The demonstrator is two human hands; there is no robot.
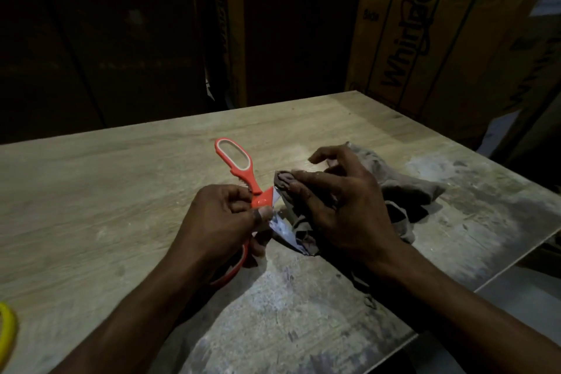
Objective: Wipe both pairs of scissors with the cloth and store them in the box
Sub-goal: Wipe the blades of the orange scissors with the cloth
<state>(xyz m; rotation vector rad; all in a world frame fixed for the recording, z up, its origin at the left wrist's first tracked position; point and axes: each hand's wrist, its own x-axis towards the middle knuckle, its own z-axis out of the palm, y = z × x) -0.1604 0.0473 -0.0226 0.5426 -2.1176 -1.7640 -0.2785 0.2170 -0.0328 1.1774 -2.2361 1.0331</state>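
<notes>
Orange-handled scissors (235,165) lie spread apart over the middle of the wooden table (91,191). My left hand (218,222) grips them near the pivot, thumb on the joint, one handle loop pointing away and the other under my palm. My right hand (337,206) presses a brown cloth (403,185) around the blades, pinching the cloth with thumb and fingers. A short stretch of bare blade (280,226) shows between the hands. At the left edge a yellow handle (7,328) peeks in. No storage box is in view.
Tall cardboard cartons (440,24) stand behind the table's far right corner. The table's right edge runs diagonally close to my right forearm. The tabletop near me is stained grey-white. The room behind is dark.
</notes>
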